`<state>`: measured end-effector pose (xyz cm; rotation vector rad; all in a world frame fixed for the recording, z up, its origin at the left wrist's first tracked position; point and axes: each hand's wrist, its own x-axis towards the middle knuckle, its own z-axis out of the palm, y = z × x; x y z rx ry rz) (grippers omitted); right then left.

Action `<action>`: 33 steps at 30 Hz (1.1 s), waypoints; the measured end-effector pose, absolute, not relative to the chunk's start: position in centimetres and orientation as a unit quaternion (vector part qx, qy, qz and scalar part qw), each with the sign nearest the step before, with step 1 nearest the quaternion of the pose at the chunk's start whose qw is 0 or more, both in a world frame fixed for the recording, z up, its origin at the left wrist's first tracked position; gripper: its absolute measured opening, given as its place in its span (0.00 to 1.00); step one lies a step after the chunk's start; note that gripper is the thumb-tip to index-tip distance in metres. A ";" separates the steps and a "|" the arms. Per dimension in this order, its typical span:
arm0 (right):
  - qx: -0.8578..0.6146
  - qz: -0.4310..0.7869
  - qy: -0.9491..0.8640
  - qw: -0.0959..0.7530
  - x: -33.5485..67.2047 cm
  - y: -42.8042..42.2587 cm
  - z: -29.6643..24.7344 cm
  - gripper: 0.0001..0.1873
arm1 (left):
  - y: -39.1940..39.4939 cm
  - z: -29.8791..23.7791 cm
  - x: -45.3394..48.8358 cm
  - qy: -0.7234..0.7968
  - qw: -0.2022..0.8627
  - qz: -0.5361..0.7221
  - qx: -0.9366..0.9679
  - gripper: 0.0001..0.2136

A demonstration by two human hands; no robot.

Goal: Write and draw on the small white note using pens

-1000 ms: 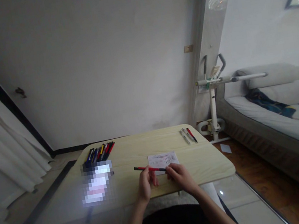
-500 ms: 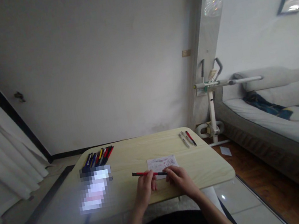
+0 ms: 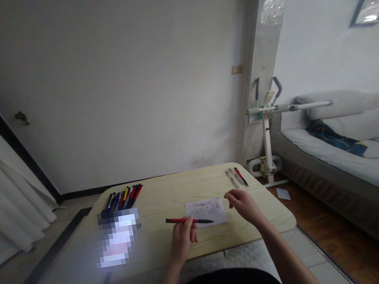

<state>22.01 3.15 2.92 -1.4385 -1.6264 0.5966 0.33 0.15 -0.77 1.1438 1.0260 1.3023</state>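
My left hand (image 3: 183,239) is closed around a red and black pen (image 3: 184,220), held nearly level with its dark tapered end toward the right. The pen crosses above the lower left part of a sheet of white paper (image 3: 216,216) covered in scribbled marks. My right hand (image 3: 242,203) hovers just off the paper's right edge, apart from the pen. Its fingers are curled together, and whether anything small is between them is hidden. At the back right of the table, several pens (image 3: 236,178) lie side by side, one red and black, the others pale.
The light wooden table (image 3: 182,187) has rounded corners. A bunch of several dark, red and yellow pens (image 3: 126,197) lies at its back left. In front of them is a bright, pixelated screen-like patch (image 3: 120,238). White exercise equipment (image 3: 268,143) and a bed (image 3: 339,146) stand to the right.
My right hand has let go of the pen's right end and moved right and slightly up, uncovering the dark tip and more of the paper. My left hand keeps its hold on the pen.
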 end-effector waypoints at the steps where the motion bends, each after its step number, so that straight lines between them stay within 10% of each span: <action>1: -0.572 0.240 -0.652 0.437 21.6 2.9 2.7 0.17 | 0.1 -0.7 0.4 0.431 0.532 0.550 0.479 0.17; 33: -0.483 0.371 -0.647 0.460 16.0 -0.1 -1.6 0.22 | 0.1 -1.3 0.5 0.441 0.512 0.555 0.486 0.21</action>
